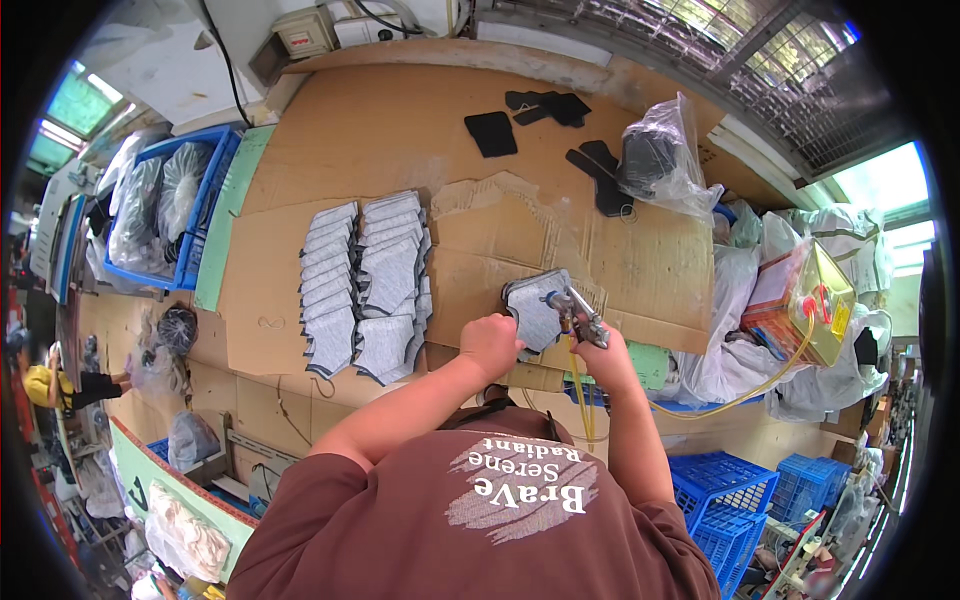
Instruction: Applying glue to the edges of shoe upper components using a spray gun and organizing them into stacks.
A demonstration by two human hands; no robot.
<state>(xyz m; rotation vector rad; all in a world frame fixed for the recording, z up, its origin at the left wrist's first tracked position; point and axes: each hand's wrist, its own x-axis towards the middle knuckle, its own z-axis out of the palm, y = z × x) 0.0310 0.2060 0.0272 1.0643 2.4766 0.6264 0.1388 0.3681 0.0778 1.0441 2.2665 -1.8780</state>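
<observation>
My right hand [606, 358] is wrapped round the handle of a metal spray gun [583, 312], with yellowish hoses hanging below it. The gun's front sits over a small stack of grey cut fabric pieces [534, 314] with dark edges. On the stack's left side, my left hand [492, 346] is closed with its fingertips at the edge of the top piece. Farther left, overlapping rows of similar grey pieces [385, 262] lie on the cardboard-covered table [270, 230].
Black cut pieces [491, 134] lie at the far side, near a clear plastic bag [661, 150] with dark contents. A yellow container [822, 305] with a hose stands at right. Blue crates [722, 482] are at lower right; a blue bin [205, 215] of bagged material is at left.
</observation>
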